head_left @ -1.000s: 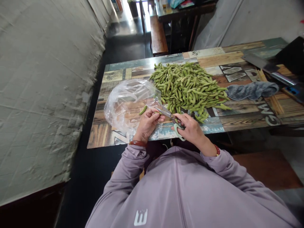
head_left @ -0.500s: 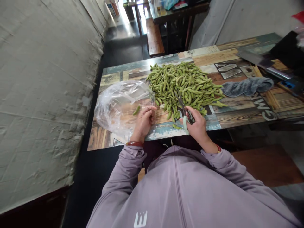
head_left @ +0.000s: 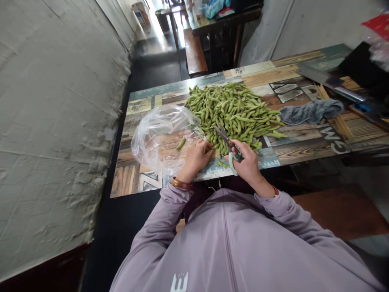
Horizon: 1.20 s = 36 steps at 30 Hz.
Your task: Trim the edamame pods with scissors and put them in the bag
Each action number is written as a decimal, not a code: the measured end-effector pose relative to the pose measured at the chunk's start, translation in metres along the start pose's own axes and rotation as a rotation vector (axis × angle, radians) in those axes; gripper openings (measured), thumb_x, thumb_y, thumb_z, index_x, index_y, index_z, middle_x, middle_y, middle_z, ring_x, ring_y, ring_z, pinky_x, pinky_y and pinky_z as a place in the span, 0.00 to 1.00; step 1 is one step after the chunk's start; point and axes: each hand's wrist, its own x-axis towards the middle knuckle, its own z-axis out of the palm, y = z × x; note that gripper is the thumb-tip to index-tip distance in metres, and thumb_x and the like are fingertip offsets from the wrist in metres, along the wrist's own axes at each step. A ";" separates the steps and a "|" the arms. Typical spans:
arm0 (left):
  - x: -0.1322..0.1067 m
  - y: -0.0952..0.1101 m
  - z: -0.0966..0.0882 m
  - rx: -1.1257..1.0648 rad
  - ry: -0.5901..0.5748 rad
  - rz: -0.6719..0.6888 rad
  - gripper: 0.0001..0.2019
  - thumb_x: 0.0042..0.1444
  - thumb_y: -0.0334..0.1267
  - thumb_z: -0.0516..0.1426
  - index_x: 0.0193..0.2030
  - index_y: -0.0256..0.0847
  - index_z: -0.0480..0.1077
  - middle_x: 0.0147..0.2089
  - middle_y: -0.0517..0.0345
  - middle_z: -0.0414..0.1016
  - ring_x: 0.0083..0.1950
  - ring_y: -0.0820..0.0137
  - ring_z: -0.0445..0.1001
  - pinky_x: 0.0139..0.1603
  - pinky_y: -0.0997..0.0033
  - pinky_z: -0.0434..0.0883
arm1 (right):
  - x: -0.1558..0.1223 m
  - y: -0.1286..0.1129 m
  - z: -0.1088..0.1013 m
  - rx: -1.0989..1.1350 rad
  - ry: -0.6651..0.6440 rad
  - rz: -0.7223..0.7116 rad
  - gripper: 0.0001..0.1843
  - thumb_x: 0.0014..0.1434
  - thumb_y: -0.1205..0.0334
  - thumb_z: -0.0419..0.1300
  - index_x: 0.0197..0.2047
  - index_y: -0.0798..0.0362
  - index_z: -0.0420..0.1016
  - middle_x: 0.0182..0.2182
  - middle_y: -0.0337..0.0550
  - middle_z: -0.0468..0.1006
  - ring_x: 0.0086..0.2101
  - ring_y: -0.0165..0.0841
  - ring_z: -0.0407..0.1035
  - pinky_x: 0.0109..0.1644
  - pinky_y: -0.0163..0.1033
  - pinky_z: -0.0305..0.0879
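Note:
My right hand (head_left: 246,163) is closed around a pair of scissors (head_left: 233,160) with pale green handles. Their dark blades lean up and left over the near edge of a heap of green soybean pods (head_left: 231,107). My left hand (head_left: 197,157) is at the right side of a clear plastic bag (head_left: 144,134), close to the pods, its fingers curled together. What those fingers hold, if anything, is hidden. A single pod (head_left: 181,143) shows at the bag, left of that hand. Another loose pod (head_left: 223,164) lies below the scissors.
A grey cloth (head_left: 311,112) touches the heap's right side. Beyond it lie a cleaver (head_left: 322,77) and a dark object (head_left: 360,65). The patterned tabletop (head_left: 124,178) ends near my body. A rough wall (head_left: 60,121) stands left; a bench (head_left: 195,52) and another table are ahead.
My left hand has shifted right toward the pods, and the plastic bag with the single pod has slid right too. The scissors still sit in my right hand, their blades now tilted further left.

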 end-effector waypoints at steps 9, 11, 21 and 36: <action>-0.004 -0.014 -0.011 -0.702 0.026 -0.094 0.11 0.53 0.43 0.64 0.37 0.38 0.73 0.34 0.59 0.74 0.35 0.72 0.69 0.39 0.72 0.66 | 0.002 0.000 -0.002 -0.041 -0.056 -0.016 0.23 0.59 0.58 0.65 0.58 0.48 0.72 0.39 0.46 0.78 0.37 0.38 0.75 0.46 0.44 0.74; -0.006 -0.013 -0.012 -0.764 0.024 -0.094 0.13 0.53 0.44 0.65 0.40 0.38 0.76 0.36 0.58 0.76 0.38 0.71 0.72 0.41 0.72 0.68 | 0.005 0.002 -0.004 -0.098 -0.114 -0.036 0.23 0.60 0.57 0.64 0.58 0.48 0.72 0.40 0.46 0.78 0.37 0.38 0.74 0.46 0.45 0.73; -0.006 -0.013 -0.015 -0.655 0.048 0.036 0.11 0.58 0.45 0.62 0.37 0.39 0.80 0.36 0.54 0.80 0.41 0.66 0.75 0.44 0.68 0.70 | 0.010 0.002 -0.009 -0.319 -0.323 -0.123 0.27 0.55 0.55 0.67 0.58 0.50 0.72 0.44 0.48 0.79 0.44 0.44 0.73 0.49 0.49 0.68; -0.005 -0.012 -0.014 -0.542 0.025 0.094 0.10 0.59 0.43 0.61 0.40 0.39 0.81 0.38 0.55 0.81 0.40 0.67 0.76 0.46 0.66 0.71 | 0.011 -0.004 -0.008 -0.339 -0.354 -0.139 0.26 0.58 0.55 0.65 0.58 0.50 0.71 0.42 0.46 0.78 0.42 0.42 0.73 0.47 0.45 0.68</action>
